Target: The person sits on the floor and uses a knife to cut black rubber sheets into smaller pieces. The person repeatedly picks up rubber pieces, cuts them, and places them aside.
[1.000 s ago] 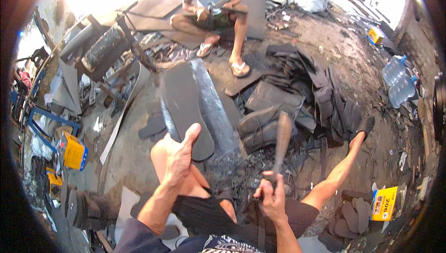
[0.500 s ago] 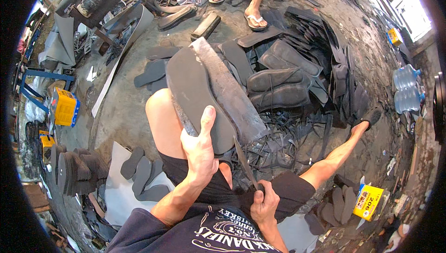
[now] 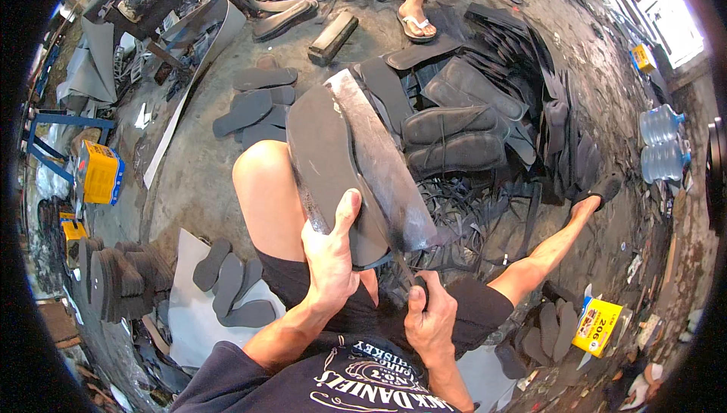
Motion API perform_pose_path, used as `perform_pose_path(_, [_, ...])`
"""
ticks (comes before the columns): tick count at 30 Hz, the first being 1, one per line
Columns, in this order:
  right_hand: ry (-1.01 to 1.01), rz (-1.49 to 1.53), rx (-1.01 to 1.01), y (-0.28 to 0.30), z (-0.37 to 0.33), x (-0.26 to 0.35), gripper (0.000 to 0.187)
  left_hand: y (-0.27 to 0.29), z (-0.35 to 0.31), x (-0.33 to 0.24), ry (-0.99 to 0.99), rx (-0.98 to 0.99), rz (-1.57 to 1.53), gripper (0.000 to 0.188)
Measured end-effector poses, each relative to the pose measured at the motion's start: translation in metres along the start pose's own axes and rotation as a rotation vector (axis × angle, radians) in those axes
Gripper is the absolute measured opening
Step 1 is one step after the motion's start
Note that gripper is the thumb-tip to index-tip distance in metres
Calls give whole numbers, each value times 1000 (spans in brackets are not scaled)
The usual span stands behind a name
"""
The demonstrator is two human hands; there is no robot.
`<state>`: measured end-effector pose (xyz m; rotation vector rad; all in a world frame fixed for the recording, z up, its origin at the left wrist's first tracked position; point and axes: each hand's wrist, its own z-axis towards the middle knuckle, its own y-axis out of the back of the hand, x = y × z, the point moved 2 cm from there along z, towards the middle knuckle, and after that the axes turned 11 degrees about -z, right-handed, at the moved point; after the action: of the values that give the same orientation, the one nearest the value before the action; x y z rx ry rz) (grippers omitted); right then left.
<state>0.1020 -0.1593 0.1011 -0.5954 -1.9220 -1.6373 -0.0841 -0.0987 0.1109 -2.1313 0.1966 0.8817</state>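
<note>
My left hand (image 3: 331,261) grips the heel end of a dark grey shoe sole (image 3: 322,155), thumb on top and the other fingers hidden beneath. The sole slants over my bent left knee. Under its right side lies a worn, light grey slab (image 3: 390,170), its far end showing past the sole. My right hand (image 3: 430,318) is closed around the handle of a knife (image 3: 407,267). The knife points up toward the sole's heel edge and the slab's near end; its tip is blurred, so I cannot tell whether it touches the sole.
Dark trimmings (image 3: 469,223) lie beyond my right hand, before bundled soles (image 3: 454,144) and a heap of dark sheets (image 3: 553,110). Loose soles (image 3: 254,110) rest ahead-left; stacked soles (image 3: 125,276) stand at left. A yellow box (image 3: 598,327) sits at right. Another person's sandalled foot (image 3: 416,25) is ahead.
The sole and slab have shifted slightly right and toward me with my left hand. My right hand has moved slightly away from me, and the knife blade has swung farther right.
</note>
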Motion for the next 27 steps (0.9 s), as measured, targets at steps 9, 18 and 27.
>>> perform_pose_path(9, [24,189,288,-12,42,8,49,20,-7,-14,144,-4,74,30])
perform_pose_path(18, [-32,225,-11,-70,117,6,49,6,-30,-8,301,55,104,44])
perform_pose_path(27, [-147,729,121,-17,100,-4,46,52,-28,18,296,528,538,47])
